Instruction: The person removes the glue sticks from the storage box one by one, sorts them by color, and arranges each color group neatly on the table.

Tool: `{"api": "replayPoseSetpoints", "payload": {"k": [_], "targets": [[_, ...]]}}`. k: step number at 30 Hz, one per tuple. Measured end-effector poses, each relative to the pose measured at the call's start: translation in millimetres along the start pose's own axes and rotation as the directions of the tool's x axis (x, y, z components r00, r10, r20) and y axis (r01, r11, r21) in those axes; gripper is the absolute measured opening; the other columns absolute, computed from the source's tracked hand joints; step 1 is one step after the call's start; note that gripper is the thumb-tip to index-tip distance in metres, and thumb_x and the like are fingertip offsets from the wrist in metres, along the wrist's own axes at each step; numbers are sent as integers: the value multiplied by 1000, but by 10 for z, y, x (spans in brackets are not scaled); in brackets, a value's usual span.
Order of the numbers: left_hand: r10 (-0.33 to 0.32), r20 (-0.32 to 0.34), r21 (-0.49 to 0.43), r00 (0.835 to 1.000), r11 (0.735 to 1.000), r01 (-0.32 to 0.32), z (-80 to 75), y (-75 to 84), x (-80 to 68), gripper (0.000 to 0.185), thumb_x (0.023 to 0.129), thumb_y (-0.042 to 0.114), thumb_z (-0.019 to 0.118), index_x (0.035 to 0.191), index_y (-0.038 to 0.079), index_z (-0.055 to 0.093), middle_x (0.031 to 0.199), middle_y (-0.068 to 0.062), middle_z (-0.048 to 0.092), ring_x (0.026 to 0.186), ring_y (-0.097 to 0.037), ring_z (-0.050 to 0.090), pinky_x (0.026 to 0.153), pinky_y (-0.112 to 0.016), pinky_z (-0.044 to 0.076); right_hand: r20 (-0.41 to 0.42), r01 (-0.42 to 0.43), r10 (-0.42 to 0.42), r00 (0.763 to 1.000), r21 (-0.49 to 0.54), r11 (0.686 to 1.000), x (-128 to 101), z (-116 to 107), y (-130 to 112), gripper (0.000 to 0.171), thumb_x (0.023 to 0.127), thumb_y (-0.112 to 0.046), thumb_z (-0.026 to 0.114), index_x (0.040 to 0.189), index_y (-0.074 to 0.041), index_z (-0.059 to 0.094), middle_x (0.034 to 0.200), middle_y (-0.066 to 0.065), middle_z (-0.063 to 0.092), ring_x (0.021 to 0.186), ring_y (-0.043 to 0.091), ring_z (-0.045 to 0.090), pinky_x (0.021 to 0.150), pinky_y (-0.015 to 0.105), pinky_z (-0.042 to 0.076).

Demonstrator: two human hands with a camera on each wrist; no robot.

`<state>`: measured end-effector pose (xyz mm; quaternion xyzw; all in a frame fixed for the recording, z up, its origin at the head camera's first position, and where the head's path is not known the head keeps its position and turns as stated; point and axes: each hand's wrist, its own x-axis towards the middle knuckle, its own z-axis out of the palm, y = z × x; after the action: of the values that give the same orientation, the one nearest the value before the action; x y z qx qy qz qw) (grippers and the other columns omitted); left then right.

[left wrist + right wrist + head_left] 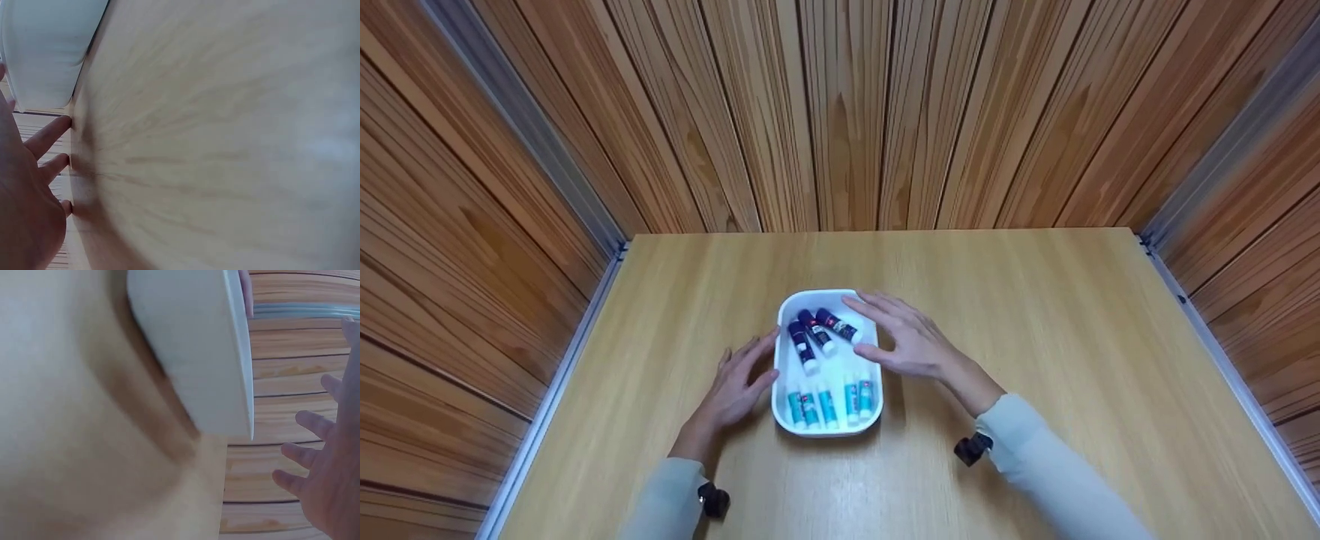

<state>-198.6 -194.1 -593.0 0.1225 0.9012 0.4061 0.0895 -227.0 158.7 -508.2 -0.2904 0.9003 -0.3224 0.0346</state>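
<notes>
A white tray (834, 370) with rounded corners stands on the table. Three dark purple tubes (801, 345) with white ends lie in its far half. Several teal-and-white tubes (827, 407) are lined up side by side along the near end. My left hand (735, 391) is beside the tray's left wall, thumb and index fingertip right at the rim; in the left wrist view its other fingers (49, 138) reach down to the tabletop. Over the right rim hovers my right hand (911, 341), its fingers spread and nothing held. The right wrist view shows these spread fingers (315, 424) apart from the tray wall (191, 354).
The light wooden table (1005, 315) extends around the tray on all sides. Wood-plank walls (855, 112) close it in at the back and both sides, with grey metal rails (562, 367) along the side edges. Dark wrist cameras (973, 448) sit at both sleeves.
</notes>
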Motion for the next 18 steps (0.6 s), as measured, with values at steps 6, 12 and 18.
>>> {"api": "replayPoseSetpoints", "payload": {"k": [6, 12, 18], "targets": [[12, 3, 7, 1000, 1000, -12, 5, -6, -8, 68, 115, 45, 56, 178, 43, 30, 187, 2, 36, 179, -43, 14, 140, -74, -8, 8, -18, 17, 1000, 201, 979, 161, 80, -156, 74, 108, -47, 71, 175, -33, 43, 184, 5, 41, 173, 38, 36, 135, 73, 32], [18, 11, -6, 1000, 1000, -18, 19, -10, -4, 69, 115, 47, 55, 179, 44, 28, 188, 3, 33, 180, -43, 12, 140, -74, -10, -5, -44, 48, 999, 283, 958, 312, 148, -176, 72, 109, -35, 75, 174, -29, 45, 180, 11, 48, 165, 43, 48, 131, 70, 41], [26, 7, -9, 1000, 1000, -26, 2, -5, -6, 69, 115, 47, 56, 178, 46, 28, 189, 6, 30, 180, -43, 13, 140, -74, -10, 10, -89, 91, 996, 360, 929, 441, 227, -151, 72, 110, -32, 75, 174, -22, 44, 179, 15, 47, 163, 47, 49, 130, 71, 42]]}}
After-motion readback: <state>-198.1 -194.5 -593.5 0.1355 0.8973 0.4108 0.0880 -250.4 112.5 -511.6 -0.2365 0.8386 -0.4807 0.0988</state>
